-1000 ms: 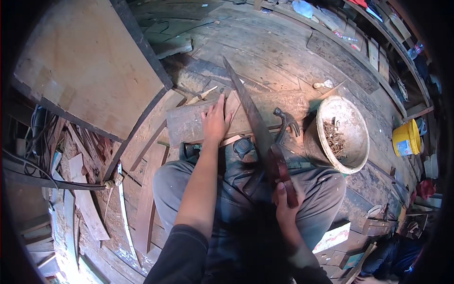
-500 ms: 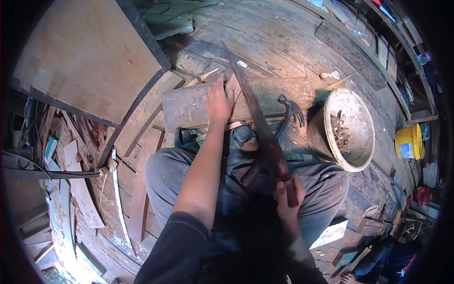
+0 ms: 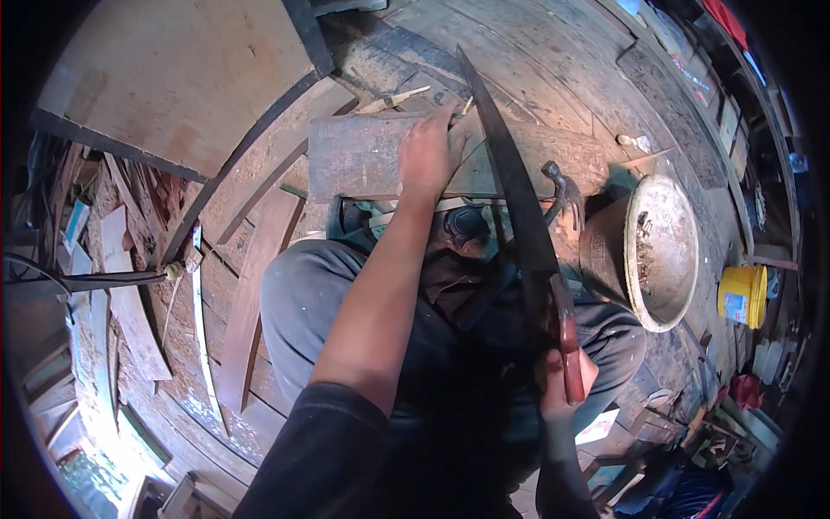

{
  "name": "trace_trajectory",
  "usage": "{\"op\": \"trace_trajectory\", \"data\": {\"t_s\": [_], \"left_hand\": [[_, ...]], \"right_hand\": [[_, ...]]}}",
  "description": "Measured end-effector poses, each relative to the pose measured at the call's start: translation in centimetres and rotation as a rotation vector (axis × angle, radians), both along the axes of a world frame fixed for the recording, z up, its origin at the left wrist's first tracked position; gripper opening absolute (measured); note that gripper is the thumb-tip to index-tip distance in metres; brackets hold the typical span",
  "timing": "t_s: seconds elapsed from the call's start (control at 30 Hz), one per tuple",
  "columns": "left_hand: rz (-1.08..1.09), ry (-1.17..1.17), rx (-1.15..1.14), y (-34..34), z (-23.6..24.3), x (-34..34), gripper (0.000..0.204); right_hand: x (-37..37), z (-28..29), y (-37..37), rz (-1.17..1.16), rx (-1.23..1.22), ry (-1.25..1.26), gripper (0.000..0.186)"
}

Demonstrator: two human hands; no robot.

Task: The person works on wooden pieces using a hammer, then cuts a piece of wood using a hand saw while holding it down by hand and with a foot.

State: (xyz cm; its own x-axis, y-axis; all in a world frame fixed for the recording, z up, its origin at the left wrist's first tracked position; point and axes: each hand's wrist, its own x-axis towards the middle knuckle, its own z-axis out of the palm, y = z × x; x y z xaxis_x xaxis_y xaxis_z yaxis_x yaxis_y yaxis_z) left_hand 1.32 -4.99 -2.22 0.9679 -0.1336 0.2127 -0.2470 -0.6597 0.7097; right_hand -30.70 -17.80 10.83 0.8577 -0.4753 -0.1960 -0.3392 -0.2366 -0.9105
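My right hand (image 3: 558,385) is closed around the reddish handle of a handsaw (image 3: 506,164). The long dark blade tapers upward and away, passing over a thick wooden block (image 3: 359,160) that lies crosswise before my knees. On that block, my left hand (image 3: 428,156) presses down with its fingers over the far side, gripping a small piece of wood (image 3: 469,151) that shows beside the thumb. Where the blade passes, it hides part of the block; whether its teeth touch the wood I cannot tell. A claw hammer (image 3: 566,192) leans against the block's right part.
Right of my knee, a tilted whitish bucket (image 3: 635,259) holds small brown bits. Farther right stands a yellow pail (image 3: 739,296). A large wooden panel (image 3: 181,78) with a dark frame fills the upper left. Loose planks (image 3: 259,285) and strips lie left of my knee.
The saw has swung to a steeper angle, its handle shifting right and nearer to me. My left hand stays on the block. The whole view has turned slightly.
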Motion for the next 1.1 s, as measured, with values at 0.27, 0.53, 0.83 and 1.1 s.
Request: {"op": "trace_trajectory", "data": {"t_s": [0.27, 0.53, 0.83, 1.1], "left_hand": [[0.017, 0.030, -0.003, -0.4, 0.6, -0.1, 0.046], [0.020, 0.054, 0.011, -0.5, 0.8, -0.2, 0.046], [-0.001, 0.074, 0.023, -0.3, 1.0, -0.2, 0.047], [0.001, 0.069, -0.007, -0.4, 1.0, -0.2, 0.047]], "right_hand": [[6.7, -4.0, 1.0, 0.093, -0.110, -0.185, 0.010], [-0.1, 0.7, 1.1, 0.086, -0.144, -0.038, 0.014], [5.2, -1.4, 0.3, 0.071, 0.022, -0.133, 0.007], [12.1, -4.1, 2.0, 0.055, -0.107, -0.264, 0.009]]}}
